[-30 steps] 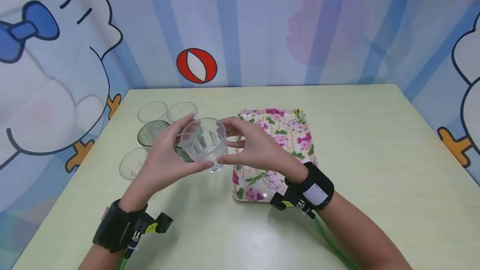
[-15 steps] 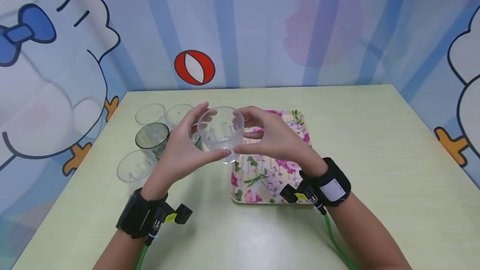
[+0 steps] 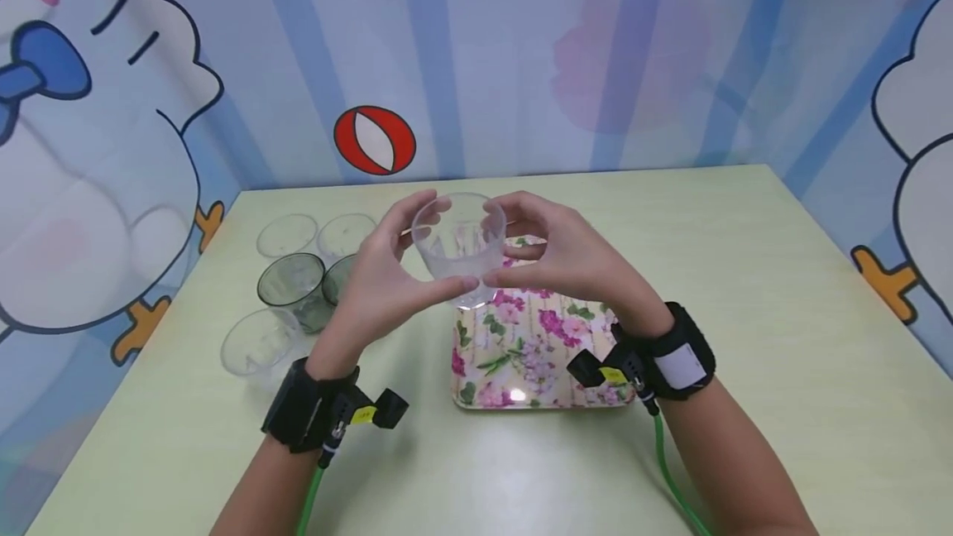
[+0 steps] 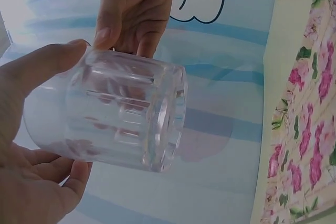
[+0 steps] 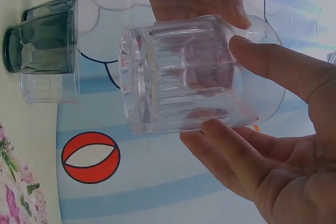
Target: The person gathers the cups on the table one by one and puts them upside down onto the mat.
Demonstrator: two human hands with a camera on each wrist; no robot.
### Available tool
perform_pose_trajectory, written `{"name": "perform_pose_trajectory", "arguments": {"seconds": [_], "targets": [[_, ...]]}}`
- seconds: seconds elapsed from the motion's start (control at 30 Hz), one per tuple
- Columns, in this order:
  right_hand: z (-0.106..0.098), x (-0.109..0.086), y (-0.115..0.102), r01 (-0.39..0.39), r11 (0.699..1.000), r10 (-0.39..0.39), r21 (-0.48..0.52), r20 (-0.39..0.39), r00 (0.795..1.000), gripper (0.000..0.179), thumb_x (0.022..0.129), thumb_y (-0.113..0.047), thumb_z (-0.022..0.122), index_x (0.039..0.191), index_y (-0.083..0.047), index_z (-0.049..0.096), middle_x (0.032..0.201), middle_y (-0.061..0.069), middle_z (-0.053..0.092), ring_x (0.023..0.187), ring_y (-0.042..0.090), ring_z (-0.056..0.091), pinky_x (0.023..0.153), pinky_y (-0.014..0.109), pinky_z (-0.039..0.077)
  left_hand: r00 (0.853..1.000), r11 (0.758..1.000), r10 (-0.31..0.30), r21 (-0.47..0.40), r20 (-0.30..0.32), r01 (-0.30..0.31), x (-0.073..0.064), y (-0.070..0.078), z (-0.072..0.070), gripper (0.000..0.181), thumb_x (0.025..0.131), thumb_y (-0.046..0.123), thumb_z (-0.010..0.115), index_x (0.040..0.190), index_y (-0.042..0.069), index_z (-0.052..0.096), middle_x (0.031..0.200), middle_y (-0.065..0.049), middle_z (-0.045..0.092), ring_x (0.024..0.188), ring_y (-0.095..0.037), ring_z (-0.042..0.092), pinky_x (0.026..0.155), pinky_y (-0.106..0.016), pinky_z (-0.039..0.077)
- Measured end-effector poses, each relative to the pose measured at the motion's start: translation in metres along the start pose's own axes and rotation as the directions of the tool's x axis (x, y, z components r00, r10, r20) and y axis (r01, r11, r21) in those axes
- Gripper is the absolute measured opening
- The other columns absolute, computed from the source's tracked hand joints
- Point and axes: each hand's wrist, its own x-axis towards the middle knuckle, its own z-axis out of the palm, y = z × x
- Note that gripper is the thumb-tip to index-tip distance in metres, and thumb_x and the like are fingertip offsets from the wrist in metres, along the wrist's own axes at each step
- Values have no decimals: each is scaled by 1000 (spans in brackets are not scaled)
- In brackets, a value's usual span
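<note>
Between both hands a clear drinking glass [image 3: 460, 242] is held up, its rim facing up and its thick ribbed base below. My left hand [image 3: 387, 271] grips its left side, thumb at the front and fingers behind. On the other side my right hand [image 3: 562, 251] grips it the same way, the two thumbtips close together. In the left wrist view the glass [image 4: 121, 108] shows nothing inside it. The right wrist view has the glass [image 5: 184, 74] well off the table. In the head view it overlaps the far part of a floral tray [image 3: 514, 354].
On the table's left stand several more glasses: a clear glass [image 3: 260, 346] in front, a dark grey glass [image 3: 292, 284] behind it, another dark grey glass [image 3: 335, 281] partly hidden by my left hand, and clear ones [image 3: 286, 236] at the back. A patterned backdrop [image 3: 506, 64] rises behind the table.
Both hands have carried the clear glass to the right and upward, from beside the other glasses to above the floral tray. The other glasses stay where they were.
</note>
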Motion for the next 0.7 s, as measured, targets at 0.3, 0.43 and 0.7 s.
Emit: {"name": "perform_pose_trajectory", "arguments": {"seconds": [0.3,0.43,0.7], "targets": [[-9,-1,3,-13,1000,13,9,-21,1000,75,77,-17,79,142,-10,42,133,5,55,123,21,57,100,36,53,999,999,19,-36,26,-18,14,0,6,86,72,19,83,145,20,37,143,-1,51,134,-17,44,117,-41,37],[-13,-1,4,-30,1000,30,-9,-27,999,72,78,-19,79,141,-14,44,132,3,57,123,20,57,102,36,52,999,999,18,-36,40,-16,20,0,8,87,72,20,84,145,21,37,143,1,50,135,-17,44,117,-40,36],[-19,-2,8,-22,1000,22,-7,-51,998,70,78,-16,78,139,-14,45,132,3,55,126,20,55,103,34,51,997,999,46,-10,67,-45,30,-1,13,89,73,23,83,147,21,33,145,3,48,137,-14,42,119,-36,34]]}}
